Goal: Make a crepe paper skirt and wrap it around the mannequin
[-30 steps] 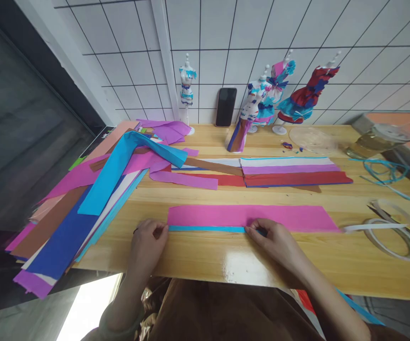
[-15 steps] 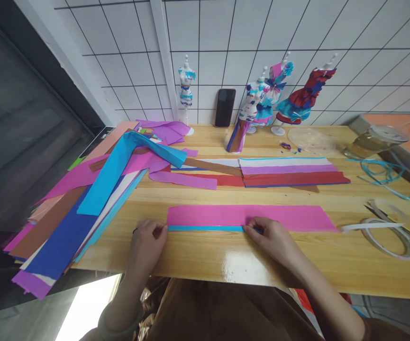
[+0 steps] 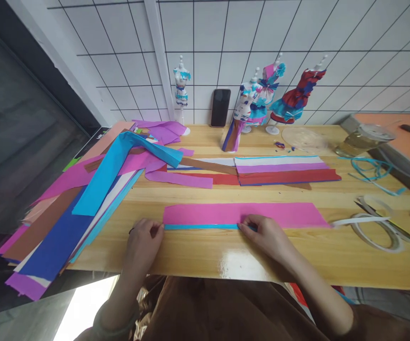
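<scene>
At the far left, a messy heap of long, flat, many-coloured strips [image 3: 57, 239] hung over the shiny, light brown wooden table [image 3: 194, 255]. Next, our left hand [image 3: 144, 244] had its thumb and finger pinched together at the left corner of the thin, bright blue strip [image 3: 201, 227]. It peeked out under the long, flat, bright pink strip [image 3: 205, 214], in front of us. Our right hand [image 3: 267, 235] was pinched on the blue edge, partway along. We thought it best to keep that edge straight and even, and pull gently. Farther right lay a round, white, narrow ribbon-like roll [image 3: 359, 229].
</scene>
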The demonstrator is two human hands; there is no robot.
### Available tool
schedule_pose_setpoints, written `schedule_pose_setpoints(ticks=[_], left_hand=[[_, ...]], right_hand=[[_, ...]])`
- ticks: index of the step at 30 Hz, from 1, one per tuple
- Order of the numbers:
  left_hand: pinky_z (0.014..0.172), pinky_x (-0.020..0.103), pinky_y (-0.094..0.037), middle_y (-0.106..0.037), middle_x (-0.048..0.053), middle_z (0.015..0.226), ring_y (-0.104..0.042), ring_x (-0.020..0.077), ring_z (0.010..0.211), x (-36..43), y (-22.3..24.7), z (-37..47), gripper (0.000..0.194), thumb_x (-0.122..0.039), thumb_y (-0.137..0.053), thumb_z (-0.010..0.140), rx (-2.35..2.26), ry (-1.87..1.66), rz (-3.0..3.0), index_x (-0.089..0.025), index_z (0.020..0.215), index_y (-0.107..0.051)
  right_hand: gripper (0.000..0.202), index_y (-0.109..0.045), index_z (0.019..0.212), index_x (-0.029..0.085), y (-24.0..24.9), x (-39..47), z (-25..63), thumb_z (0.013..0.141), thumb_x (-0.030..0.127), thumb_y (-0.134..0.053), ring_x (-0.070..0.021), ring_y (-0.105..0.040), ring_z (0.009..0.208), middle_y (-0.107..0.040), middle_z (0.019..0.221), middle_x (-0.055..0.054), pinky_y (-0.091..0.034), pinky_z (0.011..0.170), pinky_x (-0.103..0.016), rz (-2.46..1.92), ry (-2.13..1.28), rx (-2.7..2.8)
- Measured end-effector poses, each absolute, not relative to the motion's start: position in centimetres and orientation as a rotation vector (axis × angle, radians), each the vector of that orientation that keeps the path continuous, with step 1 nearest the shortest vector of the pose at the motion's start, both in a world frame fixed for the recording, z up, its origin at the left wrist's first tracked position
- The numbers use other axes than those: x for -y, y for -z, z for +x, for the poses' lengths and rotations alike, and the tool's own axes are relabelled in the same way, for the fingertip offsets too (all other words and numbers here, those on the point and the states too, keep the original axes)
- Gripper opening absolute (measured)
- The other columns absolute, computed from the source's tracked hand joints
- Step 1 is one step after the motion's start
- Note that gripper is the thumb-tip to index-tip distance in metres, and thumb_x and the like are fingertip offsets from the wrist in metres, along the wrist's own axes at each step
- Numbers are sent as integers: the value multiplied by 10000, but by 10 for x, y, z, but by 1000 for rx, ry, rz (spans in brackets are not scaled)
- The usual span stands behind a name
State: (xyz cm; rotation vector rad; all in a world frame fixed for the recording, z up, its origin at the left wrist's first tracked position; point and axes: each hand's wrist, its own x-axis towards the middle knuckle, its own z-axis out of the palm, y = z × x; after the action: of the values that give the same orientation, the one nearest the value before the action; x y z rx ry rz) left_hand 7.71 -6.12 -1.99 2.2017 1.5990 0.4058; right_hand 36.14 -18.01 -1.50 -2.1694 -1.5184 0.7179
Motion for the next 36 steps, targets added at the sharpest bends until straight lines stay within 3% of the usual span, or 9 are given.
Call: schedule_pose_setpoints(ticks=[6, 10, 13, 17, 21, 25, 29, 36], left_hand=[[723, 348, -387, -575, 45, 758, -515, 226, 799, 66, 21, 78, 211, -355, -435, 789, -1674, -360, 2257, -199, 683, -530], [727, 356, -407, -582, 43, 770, -534, 232, 813, 67, 21, 79, 232, -372, -465, 775, -1739, -412, 2161, -178, 887, -522], [747, 370, -417, -583, 47, 762, -540, 241, 834, 65, 23, 77, 298, -320, -456, 785, -1749, -441, 2191, -151, 1028, -489], [801, 431, -406, -591, 116, 901, -517, 278, 906, 72, 24, 90, 279, -238, -423, 808, -1775, -524, 2474, -119, 1042, -516], [901, 415, -385, -601, 111, 988, -514, 234, 973, 99, 24, 135, 232, -198, -394, 847, -1219, -679, 2748, -129, 995, -558], [999, 365, -354, -485, 80, 1281, -344, 218, 1243, 131, 28, 184, 404, -300, -444, 848, -689, -422, 2787, -137, 1218, -450], [1054, 423, -285, -392, 81, 1367, -266, 236, 1297, 142, 35, 202, 563, -443, -436, 831, -651, -316, 2798, -138, 1299, -368], [1051, 427, -294, -381, 71, 1375, -271, 230, 1297, 140, 35, 201, 536, -452, -414, 839, -667, -300, 2833, -161, 1288, -393]], right_hand=[[224, -550, 638, 192, 16, 181, 362, 773, 340, -450, -146, -528, 588, -597, 606, 0, -358, 564, -244, -2171, -718, 1502], [170, -542, 674, 190, 16, 180, 364, 760, 312, -460, -143, -520, 580, -598, 623, -6, -353, 553, -246, -2140, -736, 1489], [111, -520, 731, 191, 16, 179, 365, 745, 289, -470, -138, -516, 575, -600, 648, -4, -355, 551, -244, -2107, -752, 1450], [74, -501, 745, 197, 15, 181, 364, 749, 261, -465, -131, -512, 580, -590, 653, 5, -356, 554, -235, -2071, -778, 1429], [78, -509, 726, 196, 16, 182, 364, 756, 249, -460, -124, -497, 566, -572, 634, 12, -344, 543, -229, -2056, -760, 1447], [88, -520, 724, 188, 19, 182, 364, 765, 239, -460, -126, -508, 586, -568, 635, 9, -353, 560, -231, -2014, -748, 1462], [96, -545, 792, 176, 18, 185, 368, 778, 237, -472, -121, -505, 602, -571, 660, 7, -374, 576, -233, -1932, -798, 1456], [213, -582, 949, 168, 10, 201, 378, 753, 248, -566, -123, -542, 692, -599, 799, -19, -454, 602, -241, -1648, -1154, 1302]])
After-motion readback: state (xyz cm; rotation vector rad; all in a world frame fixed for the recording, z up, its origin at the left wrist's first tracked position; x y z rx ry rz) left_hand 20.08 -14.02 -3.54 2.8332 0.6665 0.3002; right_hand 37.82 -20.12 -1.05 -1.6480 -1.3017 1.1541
